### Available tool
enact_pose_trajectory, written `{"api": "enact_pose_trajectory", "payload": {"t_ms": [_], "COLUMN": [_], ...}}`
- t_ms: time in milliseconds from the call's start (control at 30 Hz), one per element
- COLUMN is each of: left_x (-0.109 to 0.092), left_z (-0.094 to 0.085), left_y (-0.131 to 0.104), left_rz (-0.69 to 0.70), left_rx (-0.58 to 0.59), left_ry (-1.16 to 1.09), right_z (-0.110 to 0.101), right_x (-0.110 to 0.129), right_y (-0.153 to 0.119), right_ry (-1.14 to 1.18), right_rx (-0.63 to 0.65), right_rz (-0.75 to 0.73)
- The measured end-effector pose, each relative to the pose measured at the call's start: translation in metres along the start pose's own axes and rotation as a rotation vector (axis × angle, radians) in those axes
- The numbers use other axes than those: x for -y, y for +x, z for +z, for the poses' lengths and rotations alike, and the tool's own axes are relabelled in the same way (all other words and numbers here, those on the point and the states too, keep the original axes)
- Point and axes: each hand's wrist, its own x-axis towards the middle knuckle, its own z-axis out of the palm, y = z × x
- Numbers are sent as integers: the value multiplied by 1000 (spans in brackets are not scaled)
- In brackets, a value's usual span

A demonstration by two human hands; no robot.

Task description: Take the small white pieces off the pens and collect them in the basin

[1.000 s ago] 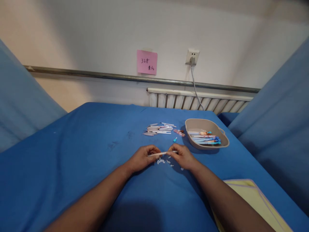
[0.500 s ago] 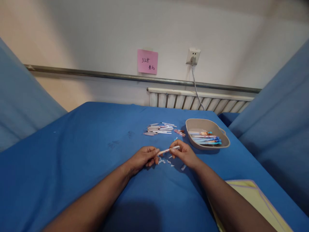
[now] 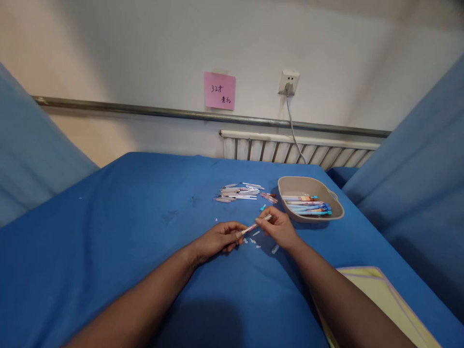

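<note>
A slim, pale pen with reddish markings (image 3: 250,228) is held slantwise between my two hands. My left hand (image 3: 221,237) pinches its lower left end, and my right hand (image 3: 277,227) grips its upper right end with thumb and fingers. Just below the pen, several small white tips (image 3: 253,241) lie scattered on the blue cloth. A short clear piece (image 3: 275,249) rests under my right wrist, and a small light-blue part (image 3: 262,208) sits just beyond my right fingers. Farther back is a pile of pen barrels and refills (image 3: 239,192).
To the right of the pile are a few reddish pen parts (image 3: 268,197). A beige bin (image 3: 308,181) holds several blue and white pens (image 3: 308,208). A yellow cloth (image 3: 377,295) lies at the lower right. Behind the blue-covered surface (image 3: 108,232) stands a white radiator (image 3: 275,145).
The pen is tilted a little more steeply, its right end raised slightly. A small white bit now shows on the cloth beyond my left hand. The bin and pile stay put.
</note>
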Motion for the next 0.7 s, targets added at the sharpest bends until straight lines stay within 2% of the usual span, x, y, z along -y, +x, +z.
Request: {"api": "enact_pose_trajectory", "payload": {"t_ms": [233, 367, 467, 567, 700], "left_x": [3, 7, 9, 10, 9], "left_z": [-11, -19, -23, -24, -23], "left_y": [1, 5, 8, 9, 8], "left_rz": [6, -15, -20, -27, -56], "left_rx": [-10, -103, -156, -163, -166], "left_ry": [-33, -121, -233, -348, -446], "right_z": [-11, -14, -13, -10, -10], "right_x": [4, -4, -18, -32, -26], "right_y": [4, 6, 9, 11, 6], "right_ry": [20, 2, -94, -317, -634], "right_rx": [-180, -260, -212, -115, 19], "right_rz": [-24, -44, -17, 5, 5]}}
